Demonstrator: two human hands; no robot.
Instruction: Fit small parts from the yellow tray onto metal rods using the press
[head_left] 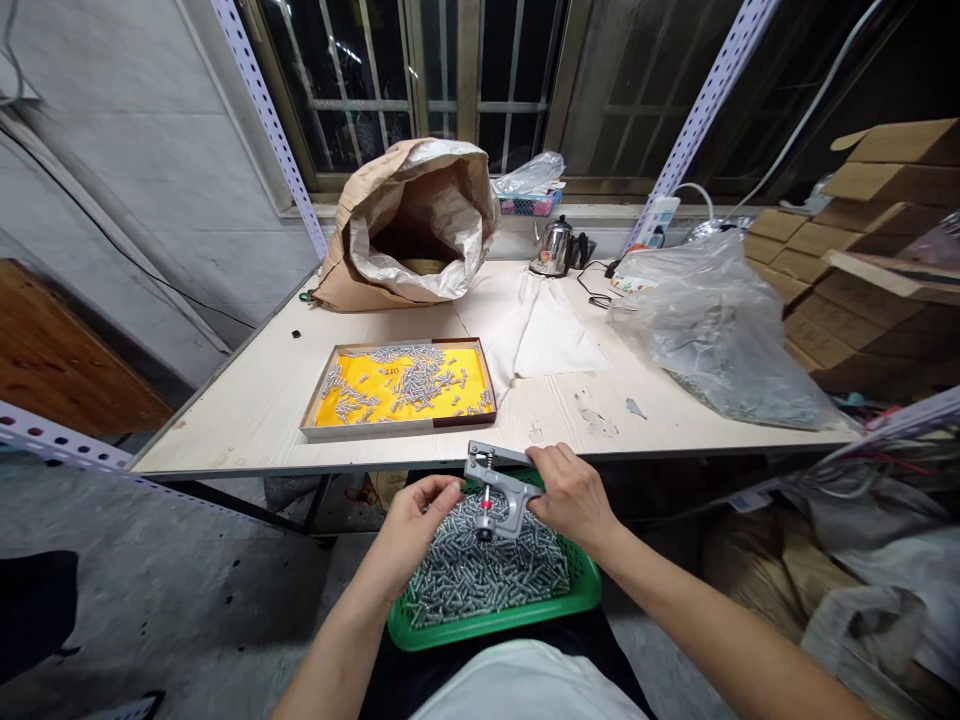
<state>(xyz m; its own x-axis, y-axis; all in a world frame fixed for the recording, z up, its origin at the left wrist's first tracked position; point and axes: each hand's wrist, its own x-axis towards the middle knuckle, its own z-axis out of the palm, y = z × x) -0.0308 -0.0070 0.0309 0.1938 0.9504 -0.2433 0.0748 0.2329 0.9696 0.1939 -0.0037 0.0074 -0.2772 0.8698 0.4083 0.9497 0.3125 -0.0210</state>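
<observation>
My right hand (574,495) is wrapped round the handles of grey metal hand-press pliers (516,503), which have a spring and a red-banded plunger at the jaw end. The pliers are held above a green plastic basket (487,636) on my lap. A heap of small silvery threaded metal pieces (487,575) fills the basket. My left hand (416,520) is just left of the pliers' jaws, thumb and fingertips pressed together. Whatever is in that pinch is hidden or too small to name.
On the table (225,425) lies a shallow tray (375,430) with yellow lining and scattered small metal pieces. Behind it is an open paper sack (337,255). A metal kettle (553,248), a white cloth (559,335), a filled plastic bag (720,330) and cardboard boxes (870,310) stand farther right.
</observation>
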